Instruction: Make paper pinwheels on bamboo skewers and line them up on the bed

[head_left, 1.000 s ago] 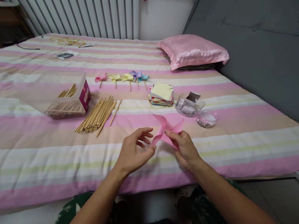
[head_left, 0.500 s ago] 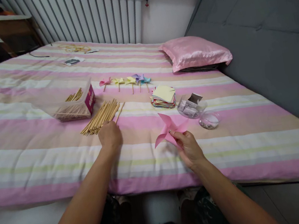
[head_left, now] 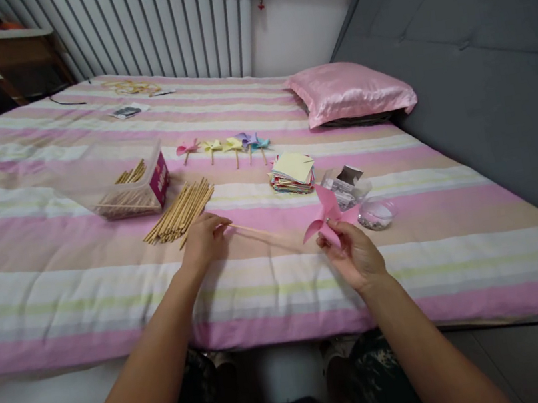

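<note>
Fingers of left hand [head_left: 203, 240] pinched on wooden stick [head_left: 264, 234], centre frame, beside stick pile [head_left: 178, 211]. Right hand [head_left: 355, 257] fingers grip pink paper pinwheel [head_left: 326, 216], right of centre; stick tip possibly meets it, blurred. Finished pinwheels [head_left: 223, 145] lined up behind.

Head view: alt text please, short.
The right hand holds a pink paper pinwheel above a striped bed; the left hand holds one wooden stick beside a stick pile.
</note>
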Available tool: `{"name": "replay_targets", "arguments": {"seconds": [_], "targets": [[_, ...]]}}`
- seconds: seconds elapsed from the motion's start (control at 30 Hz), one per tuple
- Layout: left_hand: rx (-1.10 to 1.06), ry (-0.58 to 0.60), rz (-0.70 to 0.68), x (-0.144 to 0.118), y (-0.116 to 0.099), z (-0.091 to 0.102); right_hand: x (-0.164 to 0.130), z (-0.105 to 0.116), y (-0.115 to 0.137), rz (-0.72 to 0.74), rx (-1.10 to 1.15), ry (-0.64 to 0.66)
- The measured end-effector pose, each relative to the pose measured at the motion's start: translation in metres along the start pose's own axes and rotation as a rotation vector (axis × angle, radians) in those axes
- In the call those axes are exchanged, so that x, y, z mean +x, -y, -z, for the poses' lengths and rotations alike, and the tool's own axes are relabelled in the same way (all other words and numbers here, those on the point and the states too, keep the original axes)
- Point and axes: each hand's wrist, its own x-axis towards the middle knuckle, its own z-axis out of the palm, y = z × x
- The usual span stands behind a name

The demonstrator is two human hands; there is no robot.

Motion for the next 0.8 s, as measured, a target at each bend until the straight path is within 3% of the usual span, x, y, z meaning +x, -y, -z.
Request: {"name": "replay_targets", "arguments": {"seconds": [0.13,0.23,0.3,0.4,0.47,0.6,0.8], "targets": [[0.009,0.082,-0.096,-0.001,-0.001,-0.004,0.003,0.003,0.004,-0.109,0.139,-0.061],[0.050,0.017,-0.068,-0.003,-0.003,-0.005,0.001,0.002,0.004,-0.143,0.172,-0.064],[0.093,-0.067,0.018,-0.004,-0.008,-0.003,0.000,0.001,0.003,-0.154,0.177,-0.060],[0.254,-0.141,0.278,-0.008,-0.021,-0.001,0.000,0.000,0.002,-0.152,0.160,-0.058],[0.331,-0.098,0.391,-0.014,-0.034,-0.004,0.000,0.000,0.002,-0.151,0.144,-0.060],[0.216,0.106,0.386,-0.027,-0.058,-0.022,-0.001,-0.001,0.001,-0.122,0.075,-0.019],[0.183,0.130,0.440,-0.029,-0.061,-0.032,-0.006,-0.006,-0.002,-0.075,0.085,0.017]]}}
